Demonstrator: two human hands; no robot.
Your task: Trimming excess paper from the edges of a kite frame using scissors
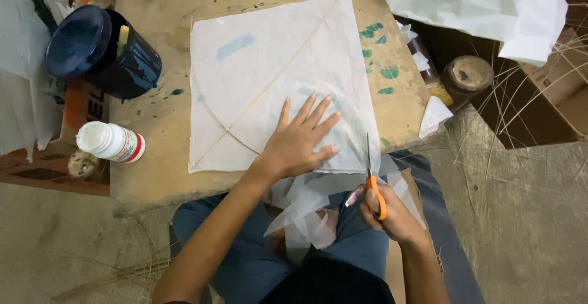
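A square sheet of thin white paper lies on a low wooden board, with thin sticks glued across it, one straight along the diagonal and one bowed. My left hand rests flat on the sheet's near right part, fingers spread. My right hand grips orange-handled scissors; the blades point up along the sheet's right edge near its lower right corner. Loose white paper scraps lie in my lap below the board's edge.
A dark blue pot with a stick in it and a white bottle lying on its side sit at the board's left. Crumpled white paper, a round wooden spool, a cardboard box and thin sticks are at right.
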